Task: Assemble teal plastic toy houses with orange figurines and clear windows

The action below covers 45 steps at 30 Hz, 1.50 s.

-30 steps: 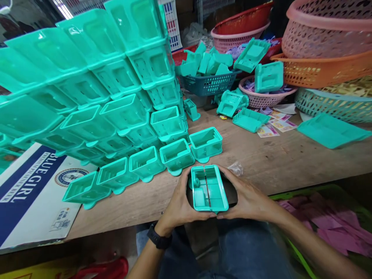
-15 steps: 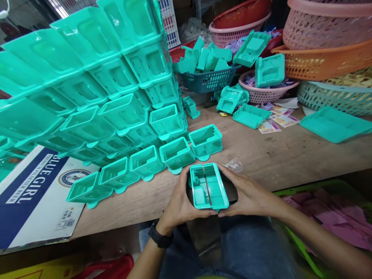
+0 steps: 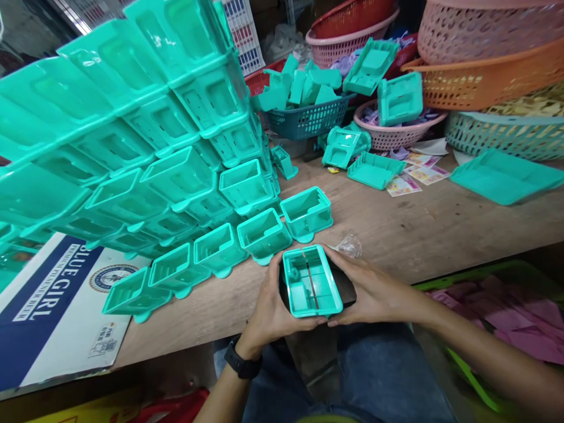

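Between my two hands is a green plastic box-shaped housing [image 3: 324,281], its open side facing up, with a thin gap running down its middle between two halves. My left hand [image 3: 269,302] wraps its left side, fingers along the far edge and thumb at the near edge. The right hand [image 3: 370,291] closes round the other side, thumb tip almost meeting the left one. Just beyond, a row of similar green housings [image 3: 264,232] stands on the wooden table [image 3: 396,235]. The underside of the held housing is hidden.
A tall stack of green housings [image 3: 167,117] fills the left, beside a beer carton [image 3: 66,317]. At the back are a dark basket of green parts [image 3: 308,117], an orange basket [image 3: 480,88] and loose green pieces. A lime crate [image 3: 476,405] with pink pieces sits below right.
The view has shifted slightly, so the surroundings appear a little further left on the right side. Both hands keep the same hold on the green housing.
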Available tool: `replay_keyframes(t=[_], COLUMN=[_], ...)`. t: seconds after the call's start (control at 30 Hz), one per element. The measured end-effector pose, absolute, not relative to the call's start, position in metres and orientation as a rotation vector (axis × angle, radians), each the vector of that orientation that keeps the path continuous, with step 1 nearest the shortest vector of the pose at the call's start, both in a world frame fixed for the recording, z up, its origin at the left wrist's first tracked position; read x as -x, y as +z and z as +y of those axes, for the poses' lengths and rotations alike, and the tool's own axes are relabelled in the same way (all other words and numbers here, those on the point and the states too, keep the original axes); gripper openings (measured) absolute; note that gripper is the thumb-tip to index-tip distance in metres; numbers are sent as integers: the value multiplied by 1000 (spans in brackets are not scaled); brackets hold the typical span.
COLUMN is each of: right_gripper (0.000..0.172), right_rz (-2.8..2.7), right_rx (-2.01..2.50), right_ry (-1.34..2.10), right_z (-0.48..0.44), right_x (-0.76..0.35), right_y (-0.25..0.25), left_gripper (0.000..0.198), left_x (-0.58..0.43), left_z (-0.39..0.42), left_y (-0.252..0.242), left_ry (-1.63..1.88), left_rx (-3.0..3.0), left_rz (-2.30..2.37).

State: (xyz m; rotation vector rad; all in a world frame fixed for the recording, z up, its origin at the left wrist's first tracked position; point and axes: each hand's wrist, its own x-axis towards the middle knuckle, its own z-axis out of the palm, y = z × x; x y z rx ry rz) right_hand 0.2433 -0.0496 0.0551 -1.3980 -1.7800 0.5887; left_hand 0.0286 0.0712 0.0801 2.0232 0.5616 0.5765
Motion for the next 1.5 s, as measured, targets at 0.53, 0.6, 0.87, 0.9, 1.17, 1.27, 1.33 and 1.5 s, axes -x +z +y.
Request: replay_keyframes(t=[0.53,0.6,0.87,0.9,1.17,1.27,1.33,1.5], right_gripper=[145,146,146,148,145,147,149,143], right_rz=[-1892,-1880,-1856,-1865,-1830,-1852,-1868,-1881], right_rx=[1363,1366,1367,1365,1412,1406,1385,1411], right_ry=[522,512,532,524,524,501,468,450], right_z=[-48,-47,-46,-46,-44,-43,-44,-45], right_x=[-247,-248,-244,-244,-241,-241,-241,-243], right_y=[58,54,62,64,69,68,65,62], left_gripper=[117,117,114,114,110,111,111,115], left_x=[-28,-28,-26,-26,-28,-27,-27,-26], left_z=[69,69,69,69,68,68,68,68], left_y=[77,78,77,77,82,82,81,79], left_ry=[614,610,645,637,604,617,623,634], left_rx=[-2017,-2012,-2015,-2015,-2039,-2019,-2009,-1996], left_rz=[616,618,566,565,584,591,582,558])
